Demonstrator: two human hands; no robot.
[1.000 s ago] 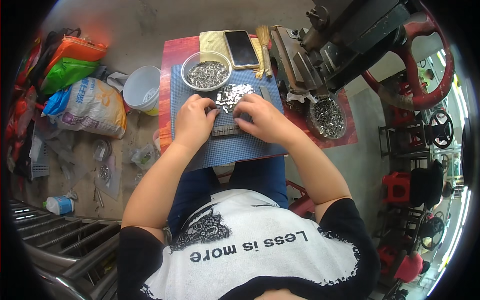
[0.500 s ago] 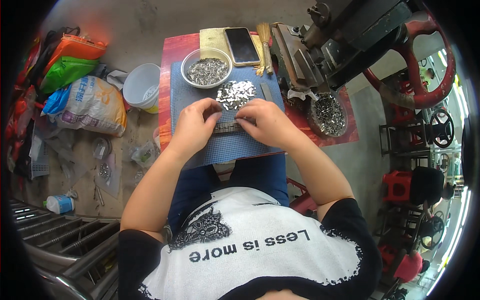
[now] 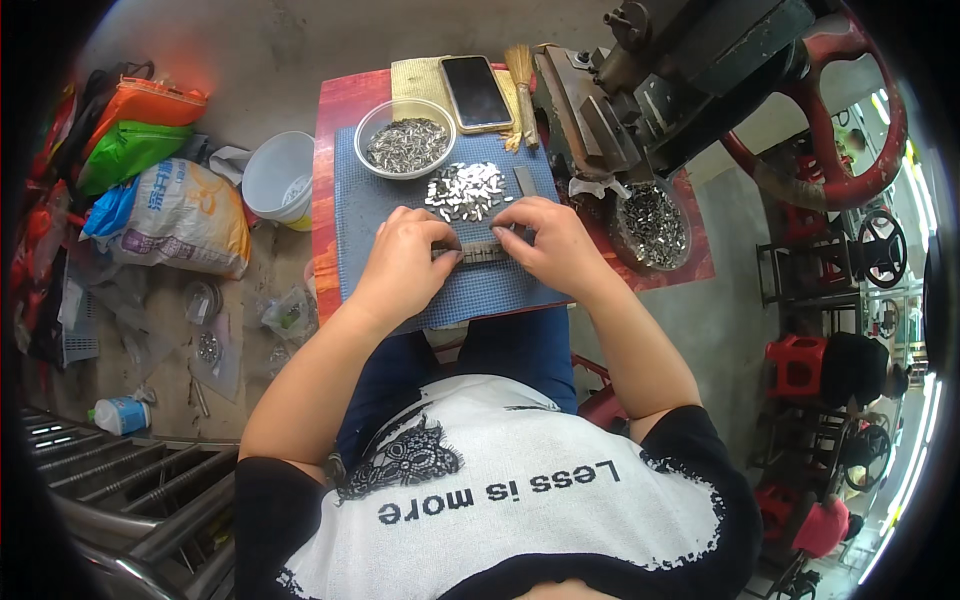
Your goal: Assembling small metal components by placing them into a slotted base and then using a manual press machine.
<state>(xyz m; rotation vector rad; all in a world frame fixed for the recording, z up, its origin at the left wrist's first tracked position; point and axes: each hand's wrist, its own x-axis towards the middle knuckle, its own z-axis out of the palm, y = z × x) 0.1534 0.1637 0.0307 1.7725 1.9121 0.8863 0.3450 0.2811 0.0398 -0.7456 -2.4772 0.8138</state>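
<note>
A slotted metal bar [image 3: 482, 253] lies crosswise on the blue ribbed mat [image 3: 400, 290], between my two hands. My left hand [image 3: 408, 258] is closed at the bar's left end, thumb and forefinger bent against it. At the other end my right hand [image 3: 552, 245] has thumb and forefinger drawn together; whatever they pinch is too small to make out. Just beyond the bar spreads a loose pile of small shiny metal pieces [image 3: 466, 190]. A clear round tub [image 3: 362, 150] behind it holds many more small metal pins.
A phone [image 3: 475, 93], a small straw brush [image 3: 522, 85] and a flat metal strip [image 3: 524, 180] lie on the table. At right stands a hand press with a red wheel [image 3: 815, 195], beside a bowl of metal pieces [image 3: 654, 225]. A white bucket [image 3: 278, 178] and filled bags [image 3: 180, 215] are left.
Both hands and the slotted bar have shifted right over the mat. My right fingers have moved from the bar's top edge toward its right end, uncovering more of the bar and pile.
</note>
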